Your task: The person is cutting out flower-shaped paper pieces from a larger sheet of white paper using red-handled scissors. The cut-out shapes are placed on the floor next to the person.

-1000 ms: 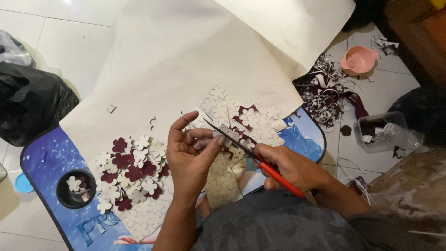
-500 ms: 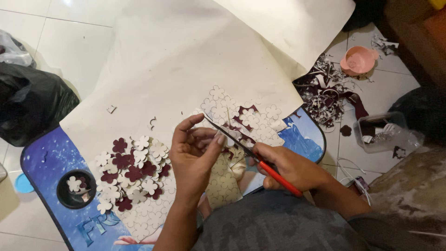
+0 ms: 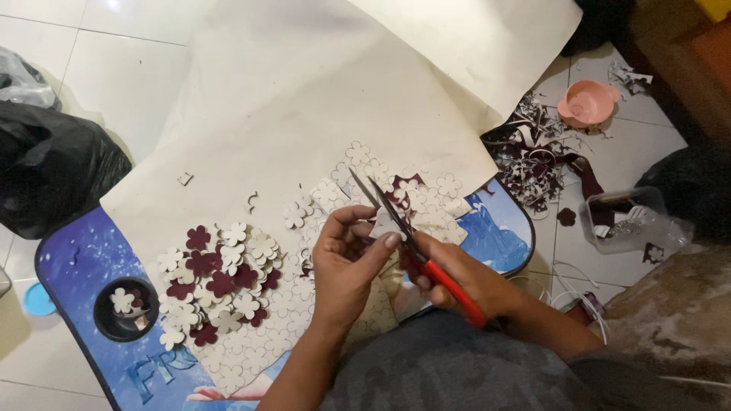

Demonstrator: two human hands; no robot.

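The left hand (image 3: 346, 262) pinched a small white paper piece (image 3: 383, 225) between thumb and fingertips. The right hand (image 3: 457, 278) was closed around the red handles of one pair of scissors (image 3: 396, 224), whose blades stood parted around the piece's edge. Compared with half a second before, the blades had opened and the piece had turned slightly in the left hand's grip, which suggests the cut was in progress on the outline.

One blue tabletop (image 3: 84, 262) with a round cup recess (image 3: 122, 308) carried the work. On it lay one mixed heap of flower cut-outs (image 3: 217, 281), roughly ten dark red and many more white; an exact count could not be made. A second, mainly white scatter of cut-outs (image 3: 415, 190) lay just beyond the hands.

Farther out were one large cream paper sheet (image 3: 304, 99), one pile of offcuts (image 3: 533, 164), one clear plastic container (image 3: 620, 221), one pink bowl (image 3: 588, 103) and one black bag (image 3: 53, 171) on the floor.
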